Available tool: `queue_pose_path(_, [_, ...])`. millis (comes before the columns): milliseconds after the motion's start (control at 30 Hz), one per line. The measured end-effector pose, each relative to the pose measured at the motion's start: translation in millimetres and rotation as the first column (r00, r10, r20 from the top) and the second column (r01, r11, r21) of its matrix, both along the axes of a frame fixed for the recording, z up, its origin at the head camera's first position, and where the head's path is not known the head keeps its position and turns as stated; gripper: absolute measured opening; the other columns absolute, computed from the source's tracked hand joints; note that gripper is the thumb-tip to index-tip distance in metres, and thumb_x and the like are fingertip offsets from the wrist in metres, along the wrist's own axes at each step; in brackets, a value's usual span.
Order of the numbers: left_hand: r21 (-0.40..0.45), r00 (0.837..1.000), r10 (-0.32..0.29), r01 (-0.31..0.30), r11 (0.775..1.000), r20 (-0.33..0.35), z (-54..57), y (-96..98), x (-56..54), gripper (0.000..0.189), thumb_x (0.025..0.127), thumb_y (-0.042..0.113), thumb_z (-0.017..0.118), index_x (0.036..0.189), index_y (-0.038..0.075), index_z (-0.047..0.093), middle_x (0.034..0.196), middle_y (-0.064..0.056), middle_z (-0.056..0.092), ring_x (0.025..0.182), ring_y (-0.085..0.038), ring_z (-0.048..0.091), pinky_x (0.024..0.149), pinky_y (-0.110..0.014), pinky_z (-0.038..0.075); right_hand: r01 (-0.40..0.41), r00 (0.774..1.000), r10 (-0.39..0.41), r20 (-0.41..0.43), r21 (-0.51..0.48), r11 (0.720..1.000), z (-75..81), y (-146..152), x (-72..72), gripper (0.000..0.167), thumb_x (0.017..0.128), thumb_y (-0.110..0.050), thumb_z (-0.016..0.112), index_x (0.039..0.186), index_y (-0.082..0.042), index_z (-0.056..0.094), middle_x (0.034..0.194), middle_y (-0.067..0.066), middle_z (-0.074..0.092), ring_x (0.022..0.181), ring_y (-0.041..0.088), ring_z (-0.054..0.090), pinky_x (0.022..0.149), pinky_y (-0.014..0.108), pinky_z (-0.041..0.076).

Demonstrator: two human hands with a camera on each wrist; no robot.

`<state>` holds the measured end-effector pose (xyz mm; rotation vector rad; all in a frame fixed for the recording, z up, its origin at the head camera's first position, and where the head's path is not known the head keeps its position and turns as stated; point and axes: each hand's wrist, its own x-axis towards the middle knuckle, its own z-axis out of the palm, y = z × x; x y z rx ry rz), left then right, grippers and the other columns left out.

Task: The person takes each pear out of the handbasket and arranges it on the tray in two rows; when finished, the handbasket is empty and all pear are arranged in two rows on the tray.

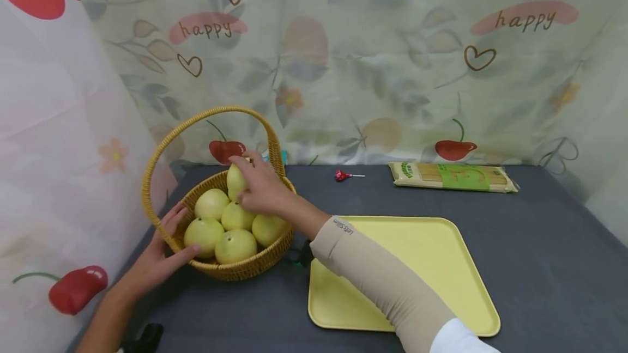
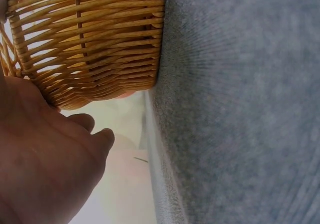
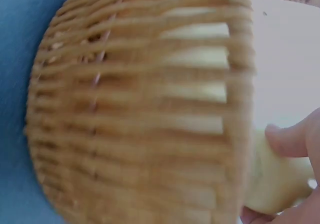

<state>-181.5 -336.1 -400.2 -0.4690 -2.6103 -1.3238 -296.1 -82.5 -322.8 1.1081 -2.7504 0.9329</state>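
Observation:
A woven basket [image 1: 245,271] with a tall arched handle stands on the left of the table, holding several round, pale yellow-green pears [image 1: 236,246]. My right hand [image 1: 265,187] reaches in at the back of the basket and grips one pear [image 1: 236,181] above the others. That held pear [image 3: 275,179] shows just past the basket rim in the right wrist view, with thumb and fingers around it. On the near left side my left hand [image 1: 157,257] holds the basket rim, thumb over the edge by the pears. In the left wrist view its fingers lie along the wicker wall [image 2: 95,43].
A yellow tray [image 1: 441,266] lies right of the basket, partly beneath my right forearm. Behind it are a red lollipop [image 1: 342,175] and a packet of noodles [image 1: 453,177]. A printed curtain [image 1: 373,86] closes off the back. Some small dark object [image 1: 305,255] sits between basket and tray.

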Motion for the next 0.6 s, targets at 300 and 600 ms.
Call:
queue_pose_path(300, [-0.010,1.000,-0.008,0.007,1.000,-0.009,0.7,-0.1,0.1,0.078,0.094,0.009,0.069,0.158,0.003,0.025,0.164,-0.017,0.010,0.144,-0.046,0.014,0.096,-0.007,0.020,-0.015,0.998,0.015,-0.061,0.008,1.000,7.0,33.1,5.3,0.093,0.096,-0.021,0.068,0.162,-0.016,0.003,0.163,0.012,0.017,0.143,0.033,0.029,0.112,0.047,0.030])
queue_pose_path(600, [-0.015,1.000,-0.005,0.005,1.000,-0.001,0.5,0.0,-0.8,0.077,0.095,0.010,0.068,0.158,0.004,0.025,0.164,-0.016,0.009,0.144,-0.047,0.013,0.097,-0.008,0.020,-0.050,0.999,0.049,-0.021,-0.067,0.997,5.3,57.1,15.1,0.101,0.094,-0.016,0.071,0.161,-0.022,-0.005,0.167,0.003,0.008,0.150,0.029,0.016,0.116,0.047,0.023])
